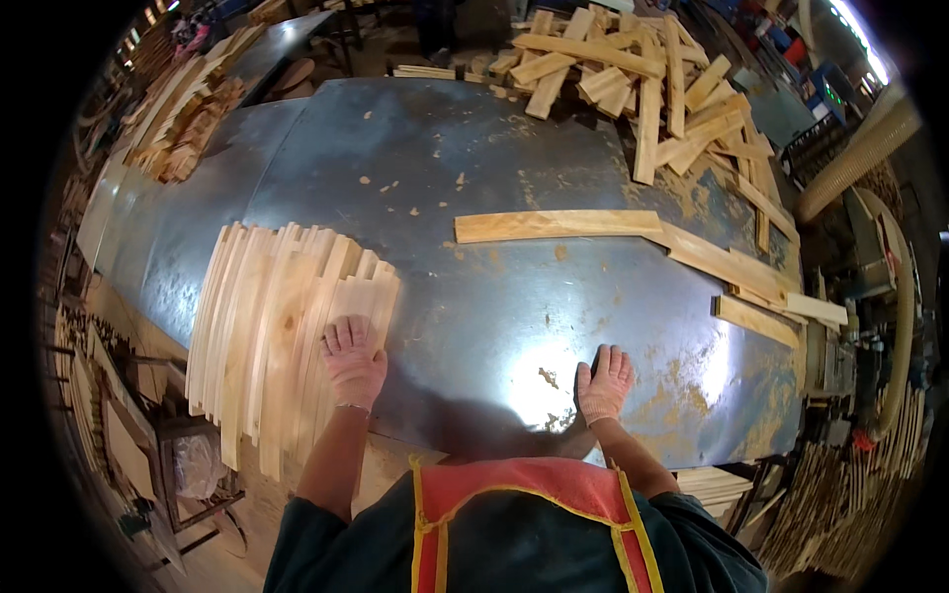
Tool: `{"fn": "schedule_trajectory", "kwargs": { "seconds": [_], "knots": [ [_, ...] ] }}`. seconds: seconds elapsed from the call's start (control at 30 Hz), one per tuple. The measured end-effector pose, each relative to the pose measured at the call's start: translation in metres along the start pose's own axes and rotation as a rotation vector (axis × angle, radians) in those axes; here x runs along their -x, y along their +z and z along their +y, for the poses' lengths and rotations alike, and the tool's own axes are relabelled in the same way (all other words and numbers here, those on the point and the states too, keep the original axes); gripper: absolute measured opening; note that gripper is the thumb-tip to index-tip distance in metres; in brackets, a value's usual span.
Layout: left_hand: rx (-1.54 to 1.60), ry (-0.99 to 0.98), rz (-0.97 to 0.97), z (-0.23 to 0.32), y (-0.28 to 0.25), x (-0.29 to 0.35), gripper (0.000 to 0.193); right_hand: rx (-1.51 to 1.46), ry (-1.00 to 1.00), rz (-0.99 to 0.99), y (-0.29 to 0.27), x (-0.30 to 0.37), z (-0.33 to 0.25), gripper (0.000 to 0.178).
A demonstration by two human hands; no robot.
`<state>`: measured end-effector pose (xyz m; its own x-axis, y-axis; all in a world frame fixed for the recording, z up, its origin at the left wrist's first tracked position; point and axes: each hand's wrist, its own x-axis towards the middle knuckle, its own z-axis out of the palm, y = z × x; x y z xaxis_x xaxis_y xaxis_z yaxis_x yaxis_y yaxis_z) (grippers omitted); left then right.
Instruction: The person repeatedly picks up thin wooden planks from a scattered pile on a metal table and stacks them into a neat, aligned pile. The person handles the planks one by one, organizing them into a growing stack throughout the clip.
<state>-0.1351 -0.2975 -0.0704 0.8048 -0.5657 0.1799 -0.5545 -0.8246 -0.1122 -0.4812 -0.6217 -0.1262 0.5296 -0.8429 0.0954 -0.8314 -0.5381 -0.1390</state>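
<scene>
My left hand, in a pale glove, lies with outstretched fingers on the right edge of a stack of light wooden strips. These strips sit side by side at the left of the metal tabletop, with uneven ends. My right hand, also gloved, rests flat on the bare metal near the front edge, its fingers extended and nothing in it. Ahead of it lie a long wooden board, another board angled behind its right end, and a short board to the right.
A jumbled heap of wooden boards covers the table's far right. More strips are stacked at the far left. A ribbed hose hangs at the right, above stacked wood on the floor. Sawdust and chips speckle the metal.
</scene>
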Motion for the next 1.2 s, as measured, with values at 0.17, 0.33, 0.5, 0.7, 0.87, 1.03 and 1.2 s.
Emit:
{"fn": "schedule_trajectory", "kwargs": {
  "seconds": [0.17,0.33,0.5,0.7,0.87,1.03,1.2],
  "knots": [
    [0.012,-0.028,-0.096,0.003,-0.003,0.001,0.091,-0.423,-0.067,-0.021,-0.017,-0.042,-0.001,0.068],
    [0.012,-0.055,-0.098,-0.008,0.004,0.006,0.096,-0.238,-0.456,-0.025,-0.052,-0.205,-0.052,0.076],
    [0.051,-0.006,-0.070,-0.004,-0.004,-0.007,0.090,0.244,-0.611,0.042,-0.022,-0.327,-0.069,0.081],
    [0.071,-0.013,-0.015,-0.003,-0.014,0.003,0.084,-0.155,-0.621,-0.822,-0.092,-0.318,-0.116,0.069],
    [0.051,-0.020,-0.029,0.003,-0.015,-0.005,0.079,-1.531,0.431,-1.807,-0.042,-0.204,-0.060,0.069],
    [0.043,-0.057,-0.112,0.000,-0.024,0.001,0.086,-1.795,0.310,-1.675,-0.042,-0.086,-0.097,0.063],
    [0.127,-0.085,-0.210,0.019,-0.038,-0.002,0.085,-1.762,0.374,-1.364,-0.015,-0.022,-0.126,0.054]
  ]
}}
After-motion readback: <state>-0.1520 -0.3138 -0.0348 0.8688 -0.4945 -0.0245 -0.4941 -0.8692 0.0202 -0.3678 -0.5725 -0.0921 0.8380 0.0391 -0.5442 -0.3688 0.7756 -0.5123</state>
